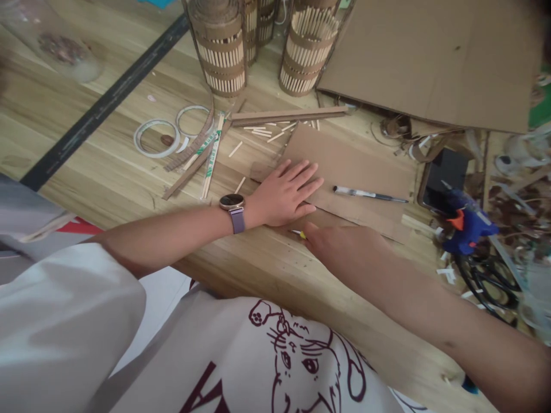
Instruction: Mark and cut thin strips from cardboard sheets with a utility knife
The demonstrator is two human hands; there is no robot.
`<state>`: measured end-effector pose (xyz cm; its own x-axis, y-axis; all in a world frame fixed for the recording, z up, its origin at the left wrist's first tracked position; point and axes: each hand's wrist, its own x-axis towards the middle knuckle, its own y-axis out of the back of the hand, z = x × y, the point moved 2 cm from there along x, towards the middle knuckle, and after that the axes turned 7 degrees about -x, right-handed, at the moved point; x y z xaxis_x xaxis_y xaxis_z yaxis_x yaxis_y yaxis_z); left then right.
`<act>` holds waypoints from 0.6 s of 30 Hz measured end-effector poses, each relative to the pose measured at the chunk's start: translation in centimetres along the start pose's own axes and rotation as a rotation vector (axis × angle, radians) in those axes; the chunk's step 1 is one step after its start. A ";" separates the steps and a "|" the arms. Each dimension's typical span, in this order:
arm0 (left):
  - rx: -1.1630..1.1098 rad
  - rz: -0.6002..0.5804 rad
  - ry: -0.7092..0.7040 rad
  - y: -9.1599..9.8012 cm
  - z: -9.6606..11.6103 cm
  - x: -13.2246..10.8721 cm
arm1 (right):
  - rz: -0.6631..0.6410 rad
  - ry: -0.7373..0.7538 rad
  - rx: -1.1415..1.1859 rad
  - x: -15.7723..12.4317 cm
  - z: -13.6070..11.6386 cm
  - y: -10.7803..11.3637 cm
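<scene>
My left hand (286, 192), with a watch on its wrist, lies flat with fingers spread on a brown cardboard sheet (357, 166) on the wooden table. My right hand (340, 244) is closed at the sheet's near edge around a thin tool with a yellow tip (301, 234); most of the tool is hidden by the fingers. A pen (370, 195) lies on the cardboard to the right of my left hand.
Stick-and-cardboard cylinders (221, 49) stand at the back beside a large cardboard panel (430, 57). Tape rings (157, 137), loose sticks (213, 155) and a long black ruler (103, 106) lie left. A phone (443, 178), blue glue gun (467, 223) and scissors (491, 281) crowd the right.
</scene>
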<state>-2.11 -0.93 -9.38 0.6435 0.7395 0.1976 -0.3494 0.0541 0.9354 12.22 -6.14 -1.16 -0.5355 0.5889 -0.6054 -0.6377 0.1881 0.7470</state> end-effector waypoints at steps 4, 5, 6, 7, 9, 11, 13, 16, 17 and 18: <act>-0.003 0.003 -0.002 0.0 -0.1 0.0 | -0.076 0.041 0.008 -0.2 0.3 -0.3; -0.006 0.001 0.001 0.0 -0.1 0.0 | -0.080 0.059 0.000 -0.3 0.4 -0.3; -0.009 -0.002 0.003 0.1 -0.1 0.0 | -0.080 0.071 -0.007 -0.4 0.5 -0.3; -0.011 -0.007 0.005 0.1 -0.1 0.0 | -0.081 0.081 -0.011 -0.6 0.5 -0.2; -0.011 -0.020 0.010 0.1 -0.1 0.0 | -0.092 0.076 -0.009 -0.8 0.7 -0.1; -0.010 -0.031 0.011 0.1 0.0 0.0 | -0.112 0.067 0.006 -1.0 0.8 0.1; -0.011 -0.032 0.009 0.1 0.0 0.0 | -0.146 0.056 0.025 -1.1 0.8 0.3; -0.014 -0.020 0.005 0.1 0.0 0.0 | -0.165 0.016 0.024 -1.3 0.9 0.0; -0.014 -0.015 0.004 0.1 -0.1 0.0 | -0.157 -0.002 0.023 -1.3 1.0 -0.4; -0.014 -0.011 0.004 0.1 -0.1 0.0 | -0.129 -0.022 0.030 -1.4 1.0 -0.9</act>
<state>-2.20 -0.89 -9.35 0.6449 0.7413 0.1859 -0.3513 0.0715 0.9335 14.14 -6.31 -0.73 -0.4374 0.5757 -0.6909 -0.6833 0.2866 0.6715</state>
